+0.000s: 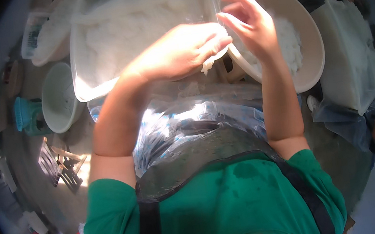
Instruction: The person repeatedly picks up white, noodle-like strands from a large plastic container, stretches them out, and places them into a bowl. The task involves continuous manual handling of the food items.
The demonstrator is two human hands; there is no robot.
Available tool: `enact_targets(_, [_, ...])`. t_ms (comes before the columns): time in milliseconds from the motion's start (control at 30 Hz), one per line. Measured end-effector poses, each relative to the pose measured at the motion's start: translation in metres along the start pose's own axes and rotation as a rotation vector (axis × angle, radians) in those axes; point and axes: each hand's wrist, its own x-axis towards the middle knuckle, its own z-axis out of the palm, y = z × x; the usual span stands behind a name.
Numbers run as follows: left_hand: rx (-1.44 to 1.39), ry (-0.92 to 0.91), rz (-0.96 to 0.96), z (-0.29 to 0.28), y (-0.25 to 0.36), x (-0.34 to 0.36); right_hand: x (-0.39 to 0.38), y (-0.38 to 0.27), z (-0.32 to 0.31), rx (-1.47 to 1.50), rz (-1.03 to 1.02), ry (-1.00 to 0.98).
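So, left hand (180,51) pinches a white clump (207,66) between tub (97,91) and basin (308,28). Right hand (253,24), fingers parted, is over the basin rim; clump lies to its left, bodyward.

The person is wearing a green T-shirt (222,196) with short sleeves (108,197), darker patches (246,170) showing right of its middle. Dark straps (149,227) are running along left and right. A dark-edged translucent grey bib (203,160) is curving across the far side. The left hand (185,50) and right hand (253,24) are showing bare.
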Motion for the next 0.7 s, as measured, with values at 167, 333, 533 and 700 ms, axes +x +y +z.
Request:
enact_targets(167, [0.269,0.176,-0.017,-0.055,0.022,0.018,0.039,-0.015,-0.004,0.444,0.059,-0.723])
enact_targets(333, [0.731,1.028,-0.209,0.006,-0.053,0.004,0.023,-0.019,0.029,0.265,-0.148,-0.026])
enact_targets(533, [-0.376,0.614,-0.114,0.050,-0.031,0.007,0.017,-0.053,0.022,-0.191,-0.181,-0.086])
enact_targets(700, [-0.941,0.318,-0.192,0.034,-0.007,0.003,0.022,-0.034,0.019,0.744,0.104,0.003])
